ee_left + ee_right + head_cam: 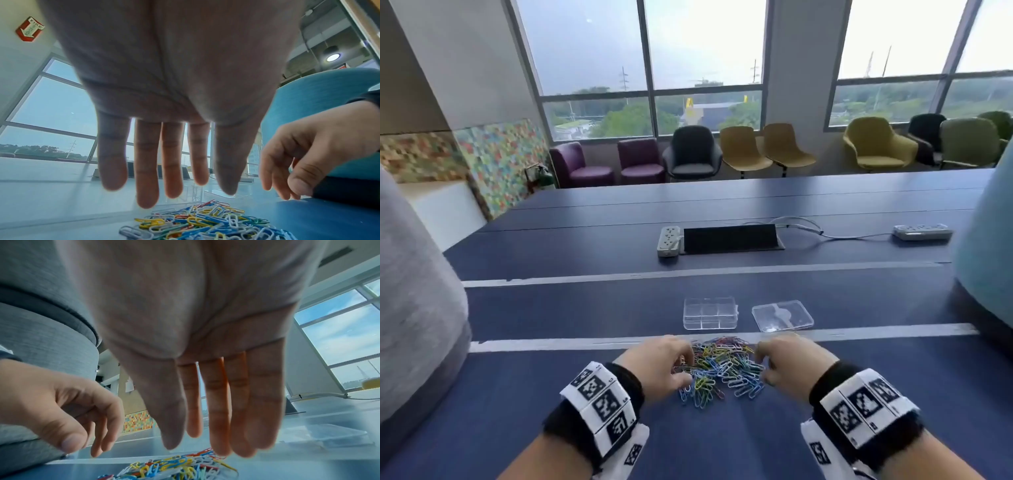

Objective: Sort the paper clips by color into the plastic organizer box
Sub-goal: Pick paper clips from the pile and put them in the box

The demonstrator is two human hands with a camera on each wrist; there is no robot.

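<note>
A heap of paper clips (719, 368) in blue, yellow, green, red and white lies on the blue table, also seen from below the palms (205, 222) (176, 467). My left hand (664, 363) hovers at the heap's left side, fingers straight and hanging down, holding nothing (170, 186). My right hand (787, 359) hovers at its right side, fingers likewise extended and empty (211, 443). Beyond the heap stands the clear plastic organizer box (710, 313), divided into compartments with nothing inside. Its clear lid (782, 315) lies flat to the right.
Two white tape stripes (859, 334) cross the table. Farther back lie two power strips (668, 240), a black cable hatch (731, 238) and a cord. A grey chair back (414, 291) rises at left, a teal one (986, 246) at right.
</note>
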